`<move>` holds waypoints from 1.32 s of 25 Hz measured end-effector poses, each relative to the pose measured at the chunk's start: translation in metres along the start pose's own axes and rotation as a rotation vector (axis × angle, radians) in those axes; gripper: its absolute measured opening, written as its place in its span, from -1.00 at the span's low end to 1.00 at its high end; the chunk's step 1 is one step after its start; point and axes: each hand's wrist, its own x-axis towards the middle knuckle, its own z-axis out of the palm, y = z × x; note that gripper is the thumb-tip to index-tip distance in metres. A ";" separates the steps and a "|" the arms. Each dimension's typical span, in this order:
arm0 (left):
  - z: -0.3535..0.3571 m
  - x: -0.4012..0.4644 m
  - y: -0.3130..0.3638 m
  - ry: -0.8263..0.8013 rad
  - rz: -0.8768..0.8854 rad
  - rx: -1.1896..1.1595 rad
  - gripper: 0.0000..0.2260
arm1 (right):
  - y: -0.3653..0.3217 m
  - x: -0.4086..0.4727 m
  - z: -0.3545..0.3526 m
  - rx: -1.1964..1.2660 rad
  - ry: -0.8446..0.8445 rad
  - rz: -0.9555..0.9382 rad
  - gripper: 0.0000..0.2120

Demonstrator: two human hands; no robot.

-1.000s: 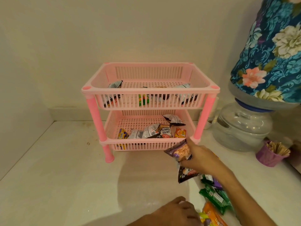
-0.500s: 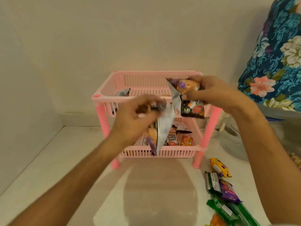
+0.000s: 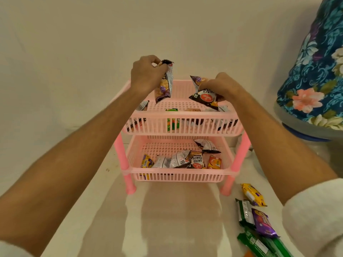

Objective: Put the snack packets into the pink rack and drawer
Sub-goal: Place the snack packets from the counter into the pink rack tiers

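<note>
A two-tier pink rack [image 3: 183,125] stands on the white counter against the wall. Several snack packets lie in its top basket and in its bottom basket [image 3: 178,175]. My left hand [image 3: 146,75] pinches the top of a purple snack packet [image 3: 165,88] that hangs over the top basket's left side. My right hand [image 3: 220,86] grips two packets over the top basket's right side: a purple one [image 3: 196,81] and a dark salted peanuts packet [image 3: 205,98]. More loose packets [image 3: 254,216] lie on the counter at the front right.
A water dispenser jar with a blue floral cover [image 3: 315,71] stands right of the rack. Walls close in at the back and the left. Bare white counter [image 3: 92,210] lies in front of the rack.
Both hands rose from the counter to above the top basket. My left hand now holds a purple packet higher and further back, apart from those in my right hand. The camera moved closer.
</note>
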 end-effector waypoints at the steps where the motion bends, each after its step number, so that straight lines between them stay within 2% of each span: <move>1: 0.006 0.008 -0.006 0.005 -0.009 0.050 -0.81 | 0.002 0.007 0.005 -0.037 0.008 0.003 -0.60; 7: 0.037 0.039 -0.025 -0.056 0.004 0.304 -0.72 | 0.011 0.040 0.019 -0.199 0.016 0.032 -0.62; 9: 0.044 0.045 -0.029 -0.143 -0.042 0.402 -0.68 | 0.012 0.045 0.024 -0.250 0.016 0.040 -0.48; 11: 0.047 0.045 -0.033 -0.244 -0.109 0.462 -0.61 | 0.008 0.043 0.028 -0.398 0.119 -0.011 -0.26; 12: 0.048 0.044 -0.033 -0.270 -0.124 0.464 -0.59 | 0.003 0.039 0.028 -0.454 0.193 -0.078 -0.23; 14: 0.047 0.035 -0.028 -0.265 -0.094 0.438 -0.56 | -0.008 0.022 0.028 -0.448 0.310 -0.249 -0.30; 17: 0.038 0.008 -0.012 -0.202 0.065 0.378 -0.54 | -0.023 -0.025 0.033 -0.283 0.378 -0.475 -0.45; 22: 0.011 -0.069 0.002 0.020 0.432 0.190 -0.74 | -0.011 -0.113 0.054 0.063 0.388 -0.623 -0.80; 25: 0.005 -0.125 -0.019 0.045 0.595 0.047 -0.84 | 0.027 -0.149 0.081 0.157 0.235 -0.659 -0.86; 27: 0.008 -0.154 -0.046 -0.036 0.617 -0.002 -0.88 | 0.062 -0.160 0.109 0.018 0.037 -0.627 -0.83; 30: 0.027 -0.176 -0.091 -0.261 0.507 0.085 -0.86 | 0.116 -0.145 0.147 -0.300 -0.167 -0.438 -0.88; 33: 0.050 -0.176 -0.131 -0.551 0.286 0.310 -0.81 | 0.153 -0.125 0.168 -0.533 -0.244 -0.352 -0.67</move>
